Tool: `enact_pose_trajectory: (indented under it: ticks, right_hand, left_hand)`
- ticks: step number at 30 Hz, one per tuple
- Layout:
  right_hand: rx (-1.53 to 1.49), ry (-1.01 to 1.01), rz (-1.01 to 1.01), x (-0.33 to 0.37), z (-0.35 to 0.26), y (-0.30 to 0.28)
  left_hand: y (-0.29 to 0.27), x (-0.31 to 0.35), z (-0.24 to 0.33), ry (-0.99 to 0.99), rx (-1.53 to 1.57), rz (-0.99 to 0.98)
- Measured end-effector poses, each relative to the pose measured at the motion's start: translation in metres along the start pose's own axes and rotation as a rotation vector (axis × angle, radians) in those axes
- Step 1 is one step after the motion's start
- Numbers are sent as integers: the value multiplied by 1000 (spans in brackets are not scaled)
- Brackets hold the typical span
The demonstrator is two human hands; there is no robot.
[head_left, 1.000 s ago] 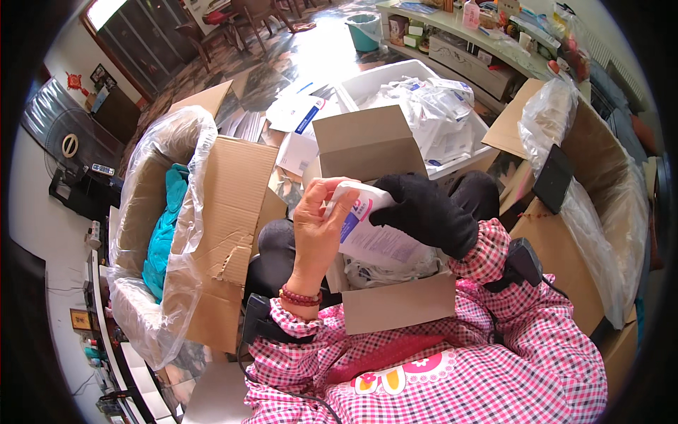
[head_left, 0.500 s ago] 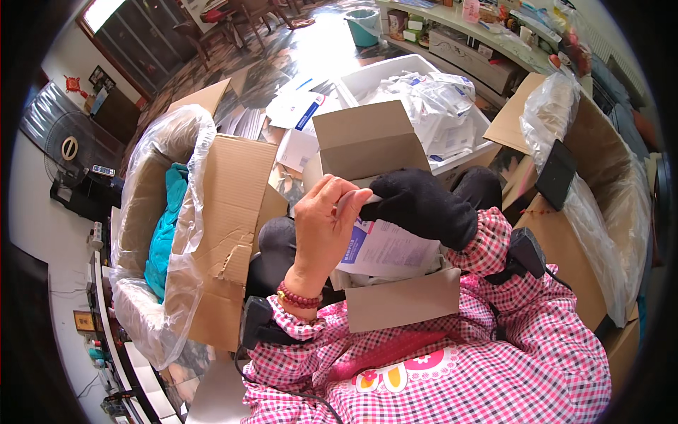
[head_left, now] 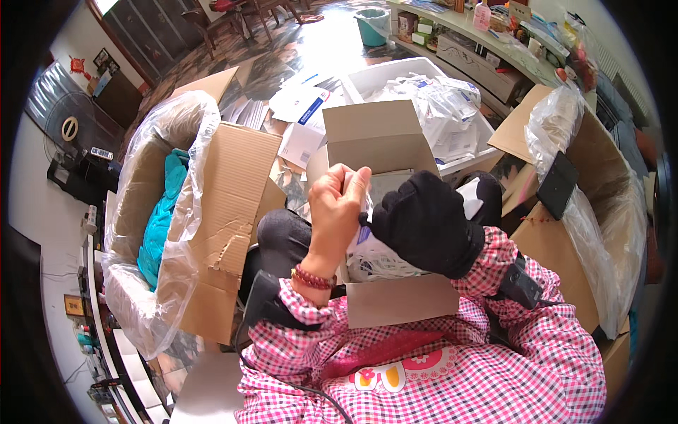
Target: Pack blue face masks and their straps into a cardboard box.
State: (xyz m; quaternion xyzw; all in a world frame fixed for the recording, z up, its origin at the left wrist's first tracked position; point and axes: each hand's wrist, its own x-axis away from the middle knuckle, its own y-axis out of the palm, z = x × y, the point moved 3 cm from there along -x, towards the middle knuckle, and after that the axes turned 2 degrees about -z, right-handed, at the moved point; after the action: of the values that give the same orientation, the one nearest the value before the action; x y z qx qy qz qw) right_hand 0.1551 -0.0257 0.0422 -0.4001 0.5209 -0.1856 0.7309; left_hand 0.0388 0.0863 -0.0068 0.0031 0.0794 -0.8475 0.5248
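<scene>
My left hand (head_left: 337, 205) is bare, with a red bead bracelet at the wrist, and its fingers are pinched closed. Close beside it, my right hand (head_left: 427, 222) wears a black glove and is closed in a fist. Both grip a white packet with a blue-purple printed patch (head_left: 362, 236); the hands hide most of it, and a white piece shows past the glove's right side. Below them an open cardboard box (head_left: 402, 300) sits at my lap, its flaps raised, with thin white items (head_left: 378, 263) inside.
A plastic-lined carton (head_left: 236, 184) with teal cloth (head_left: 164, 219) stands at left, another lined carton (head_left: 600, 184) at right. Behind the lap box are a white foam bin (head_left: 487, 134) full of white packets and a small white-and-blue box (head_left: 302, 145). A dark phone-like slab (head_left: 558, 185) rests on the right carton.
The gloved right hand has turned and curled into a fist, moving slightly down. The packet's printed face, broadly visible before, is now mostly covered. My left hand stays nearly in place.
</scene>
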Motion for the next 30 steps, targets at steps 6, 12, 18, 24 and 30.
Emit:
enact_pose_trajectory:
  ticks: [6,12,18,24,30]
  right_hand:
    - [-91,-6,23,-5,-20,-47]
    - [71,128,81,-8,3,-53]
    - [-51,198,85,5,29,-22]
    - [-42,158,145,-1,34,-17]
    - [-60,142,114,0,40,-16]
  left_hand:
    - [-15,-16,-16,208,-652,230]
    - [-13,-5,-18,286,-789,131]
    - [-24,16,47,680,-544,200]
    - [-10,38,38,342,-95,-200]
    - [-6,42,30,269,33,-381]
